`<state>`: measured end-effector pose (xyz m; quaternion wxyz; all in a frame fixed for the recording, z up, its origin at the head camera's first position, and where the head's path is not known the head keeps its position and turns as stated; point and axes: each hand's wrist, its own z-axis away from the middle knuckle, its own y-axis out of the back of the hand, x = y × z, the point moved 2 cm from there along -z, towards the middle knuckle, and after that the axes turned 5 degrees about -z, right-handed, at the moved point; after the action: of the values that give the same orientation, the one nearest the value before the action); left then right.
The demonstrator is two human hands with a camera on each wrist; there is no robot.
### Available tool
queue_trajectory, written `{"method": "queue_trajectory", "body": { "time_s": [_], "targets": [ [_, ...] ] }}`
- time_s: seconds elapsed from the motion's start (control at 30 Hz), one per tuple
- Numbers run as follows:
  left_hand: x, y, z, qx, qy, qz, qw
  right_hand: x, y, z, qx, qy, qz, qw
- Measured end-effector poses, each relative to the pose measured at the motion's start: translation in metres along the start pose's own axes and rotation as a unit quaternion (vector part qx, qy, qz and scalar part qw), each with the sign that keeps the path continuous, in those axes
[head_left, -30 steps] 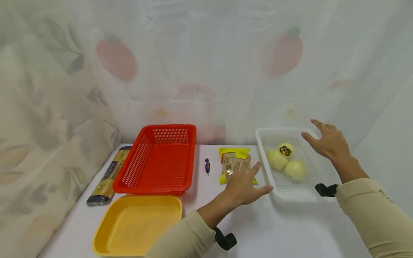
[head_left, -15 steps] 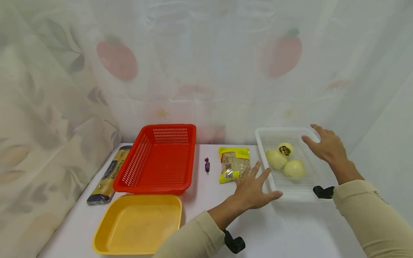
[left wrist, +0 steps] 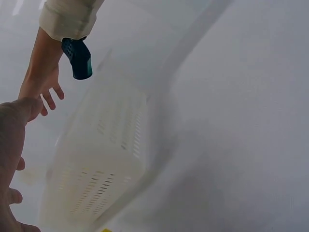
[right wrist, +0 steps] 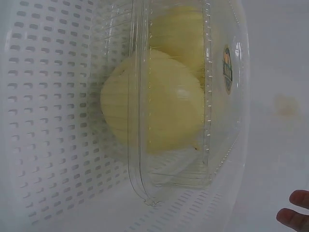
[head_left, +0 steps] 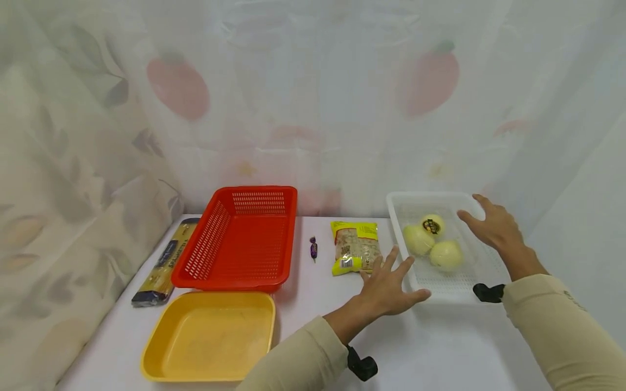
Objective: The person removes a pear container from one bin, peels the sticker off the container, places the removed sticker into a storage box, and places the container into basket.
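My left hand (head_left: 386,290) and right hand (head_left: 496,225) hang apart, fingers spread, gripping nothing. Between them the white basket (head_left: 427,194), long side running away from me, holds a clear box (right wrist: 183,180) of 3 yellow fruits (head_left: 418,240); my right looks nearer.

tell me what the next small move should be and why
Probably ease the right grip inward toward the clear plastic box: it is spread open and holds nothing, near the right side of the white basket, where the box sits with pale yellow fruit inside. The left grip is also open, near the basket's left side.
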<state>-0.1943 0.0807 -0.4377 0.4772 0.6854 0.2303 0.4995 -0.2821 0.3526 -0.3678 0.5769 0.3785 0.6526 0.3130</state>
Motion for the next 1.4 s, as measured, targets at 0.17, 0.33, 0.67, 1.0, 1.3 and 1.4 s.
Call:
{"method": "queue_trajectory", "body": {
  "time_s": [0.17,0.33,0.67,1.0,1.3,1.4],
  "targets": [
    [-0.001,-0.006,-0.007,-0.007,0.001,-0.001,1.0000,0.003,-0.003,-0.004,-0.017,-0.005,-0.018,0.9997],
    [-0.002,-0.010,-0.013,-0.013,0.005,0.001,0.9999,0.005,-0.006,-0.007,-0.041,-0.026,-0.030,0.9984],
    [-0.004,-0.021,-0.018,-0.020,0.014,-0.005,0.9997,0.006,-0.013,-0.014,-0.098,-0.058,-0.056,0.9919],
    [0.000,-0.029,-0.017,-0.009,0.005,-0.051,0.9987,0.018,-0.025,-0.017,-0.163,-0.125,-0.119,0.9714],
    [0.000,-0.034,-0.017,-0.017,-0.010,-0.065,0.9977,0.026,-0.033,-0.016,-0.226,-0.165,-0.137,0.9503],
    [0.001,-0.036,-0.016,-0.024,-0.017,-0.061,0.9977,0.032,-0.037,-0.016,-0.242,-0.183,-0.136,0.9432]
  ]
}}
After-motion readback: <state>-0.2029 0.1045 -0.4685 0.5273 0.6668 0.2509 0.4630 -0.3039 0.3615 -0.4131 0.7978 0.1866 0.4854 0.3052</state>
